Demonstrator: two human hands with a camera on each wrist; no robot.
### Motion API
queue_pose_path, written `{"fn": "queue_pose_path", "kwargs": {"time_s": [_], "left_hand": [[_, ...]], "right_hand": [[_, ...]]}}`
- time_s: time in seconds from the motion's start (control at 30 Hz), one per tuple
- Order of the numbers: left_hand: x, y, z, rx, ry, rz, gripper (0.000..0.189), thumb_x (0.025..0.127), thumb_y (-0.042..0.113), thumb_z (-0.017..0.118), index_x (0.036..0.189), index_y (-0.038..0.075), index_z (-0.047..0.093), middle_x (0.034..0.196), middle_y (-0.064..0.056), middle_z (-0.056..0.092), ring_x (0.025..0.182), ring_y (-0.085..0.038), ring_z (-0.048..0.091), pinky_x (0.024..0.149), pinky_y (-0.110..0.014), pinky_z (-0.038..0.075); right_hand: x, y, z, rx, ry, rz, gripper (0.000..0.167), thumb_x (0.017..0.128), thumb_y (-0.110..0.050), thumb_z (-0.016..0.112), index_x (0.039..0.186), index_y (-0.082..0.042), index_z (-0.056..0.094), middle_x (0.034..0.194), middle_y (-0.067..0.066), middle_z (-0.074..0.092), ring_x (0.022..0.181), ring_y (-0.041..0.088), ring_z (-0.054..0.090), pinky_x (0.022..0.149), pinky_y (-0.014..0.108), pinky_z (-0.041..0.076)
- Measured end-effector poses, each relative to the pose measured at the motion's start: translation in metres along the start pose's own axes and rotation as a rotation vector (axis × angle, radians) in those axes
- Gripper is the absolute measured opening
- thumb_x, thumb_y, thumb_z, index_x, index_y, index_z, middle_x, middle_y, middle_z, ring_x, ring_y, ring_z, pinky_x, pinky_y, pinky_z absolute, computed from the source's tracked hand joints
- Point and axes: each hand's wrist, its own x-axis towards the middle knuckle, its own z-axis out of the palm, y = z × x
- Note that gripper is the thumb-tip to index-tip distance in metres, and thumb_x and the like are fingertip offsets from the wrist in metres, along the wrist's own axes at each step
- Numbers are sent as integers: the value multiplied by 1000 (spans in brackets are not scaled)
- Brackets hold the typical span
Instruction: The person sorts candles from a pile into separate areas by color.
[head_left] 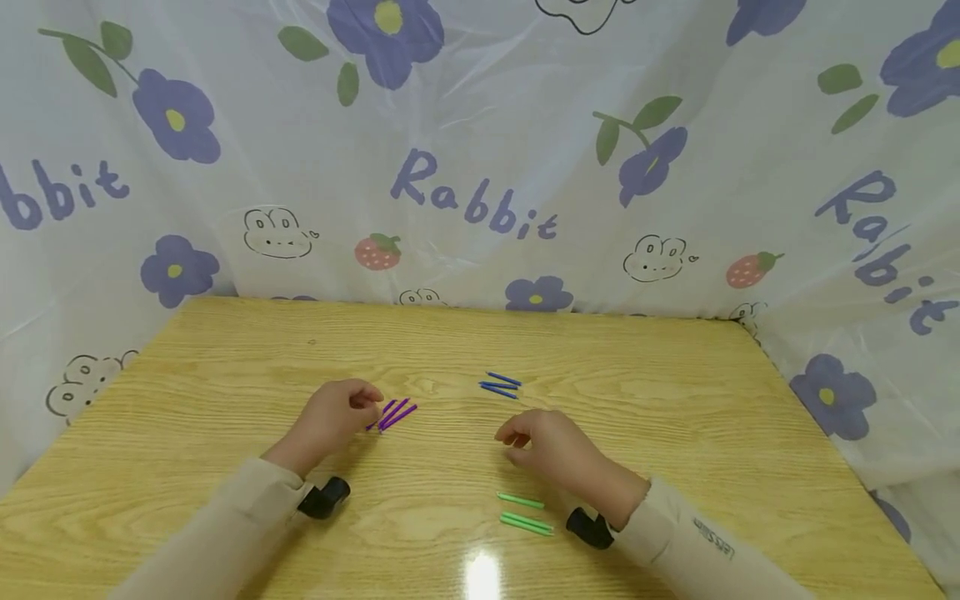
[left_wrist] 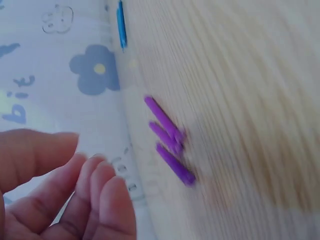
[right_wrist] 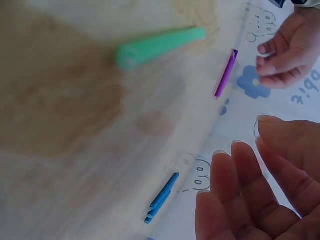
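Yellowish wood-grain tabletop (head_left: 637, 458), white sheet (head_left: 487, 108) printed with purple flowers (head_left: 153, 112), strawberries (head_left: 375, 252), rabbit faces (head_left: 277, 236) and "Rabbit" lettering (head_left: 444, 195) hangs behind far edge and along left and right edges, bright glare (head_left: 482, 575) shows well away from far edge.

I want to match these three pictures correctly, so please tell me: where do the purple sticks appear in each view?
Head: the purple sticks lie left of centre, beside the left hand.
Left wrist: near the middle, above and right of that hand.
Right wrist: upper right, just left of that same hand.
Shared landmark: the blue sticks, visible in all three views.
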Motion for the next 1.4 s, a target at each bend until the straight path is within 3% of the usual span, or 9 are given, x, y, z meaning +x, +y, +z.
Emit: {"fn": "queue_pose_path", "kwargs": {"time_s": [0.23,0.57,0.9,1.4], "left_hand": [[-9,17,12,-103,49,13,23,91,9,62,111,-3,64,98,-10,65,91,-23,60,70,-33,49],[-24,35,33,-281,13,13,22,92,10,62,112,-1,64,95,-6,63,84,-17,57,74,-33,48],[-35,52,53,-253,-66,122,18,89,8,67,104,-1,66,90,-2,65,84,-14,59,71,-30,49],[-32,63,75,-268,-209,209,15,88,6,66,100,-3,66,87,-2,64,82,-13,58,69,-27,49]], "right_hand": [[-8,3,3,-4,-10,-17,13,88,-4,67,100,-5,73,94,3,71,84,16,64,72,29,51],[-18,6,7,21,-25,7,10,87,-2,67,94,-5,73,87,2,69,78,13,62,68,25,50],[-29,10,8,11,-63,16,10,85,-3,70,94,-5,73,85,1,69,75,11,60,65,26,49],[-35,13,7,8,-80,2,7,82,-2,70,87,-7,74,80,0,68,72,8,58,64,25,48]]}}
